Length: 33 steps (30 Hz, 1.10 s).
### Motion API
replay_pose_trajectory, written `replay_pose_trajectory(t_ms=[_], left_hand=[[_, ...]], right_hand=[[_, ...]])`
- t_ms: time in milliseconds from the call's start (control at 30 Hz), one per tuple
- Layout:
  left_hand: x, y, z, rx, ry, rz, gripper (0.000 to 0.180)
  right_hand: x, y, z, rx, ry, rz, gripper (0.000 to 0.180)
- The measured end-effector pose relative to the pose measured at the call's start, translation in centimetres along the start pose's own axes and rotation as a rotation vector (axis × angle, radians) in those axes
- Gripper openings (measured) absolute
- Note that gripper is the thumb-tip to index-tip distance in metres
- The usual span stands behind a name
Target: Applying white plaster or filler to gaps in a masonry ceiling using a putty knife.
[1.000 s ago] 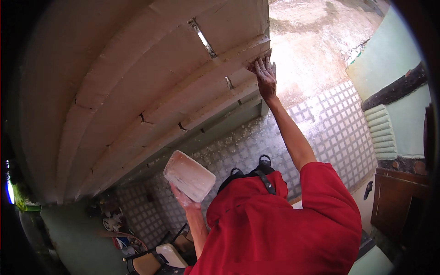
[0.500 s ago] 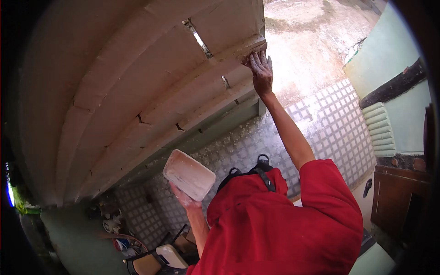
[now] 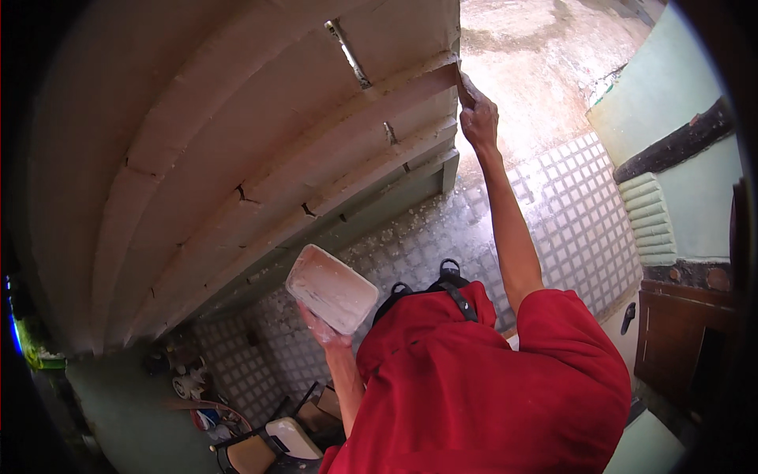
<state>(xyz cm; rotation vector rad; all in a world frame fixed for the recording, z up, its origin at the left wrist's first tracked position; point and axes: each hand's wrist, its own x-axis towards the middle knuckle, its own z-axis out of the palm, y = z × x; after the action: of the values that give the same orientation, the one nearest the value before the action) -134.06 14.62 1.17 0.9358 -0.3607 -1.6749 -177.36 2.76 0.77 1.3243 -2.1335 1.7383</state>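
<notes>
A worker wears a loose red top [image 3: 489, 387], deeply creased, its short right sleeve [image 3: 557, 320] leaving the forearm [image 3: 509, 213] bare. A narrow dark strap [image 3: 459, 302] lies over the red cloth, and a few small dark marks dot the front. Beyond the hem shows black footwear [image 3: 450, 272] with a rounded, looped shape. Pale residue smears the bare left grip [image 3: 322, 330].

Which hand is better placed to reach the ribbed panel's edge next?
Right hand, probably: it holds a flat piece at the edge of the ribbed panel, while the left hand holds a rectangular tub.
</notes>
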Motion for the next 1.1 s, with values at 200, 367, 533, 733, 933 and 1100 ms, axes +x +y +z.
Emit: replay_pose_trajectory(t_ms=[200, 367, 533, 733, 933, 1100], left_hand=[[0.3, -0.1, -3.3, -0.033, 0.015, 0.034, 0.056], [1.2, 0.5, -3.7, 0.018, 0.022, 0.04, 0.056], [1.7, 0.7, -3.1, 0.006, -0.042, 0.019, 0.056], [1.2, 0.9, -2.3, -0.024, -0.026, 0.012, 0.057], [0.2, 1.5, -2.3, 0.019, 0.047, 0.06, 0.06], [0.2, 1.9, -1.9, 0.058, 0.066, 0.052, 0.06]], right_hand=[[-3.5, -6.5, 3.5, -0.172, -0.227, 0.153, 0.07], [-6.8, -8.9, 5.4, -0.266, -0.343, 0.043, 0.071], [-7.4, -6.8, 5.2, -0.092, -0.263, 0.046, 0.07], [-4.0, -4.4, 3.5, -0.053, 0.019, 0.012, 0.077], [-8.4, -10.3, 8.3, -0.221, -0.182, 0.072, 0.075], [-11.3, -12.5, 10.7, -0.083, -0.217, 0.009, 0.073]])
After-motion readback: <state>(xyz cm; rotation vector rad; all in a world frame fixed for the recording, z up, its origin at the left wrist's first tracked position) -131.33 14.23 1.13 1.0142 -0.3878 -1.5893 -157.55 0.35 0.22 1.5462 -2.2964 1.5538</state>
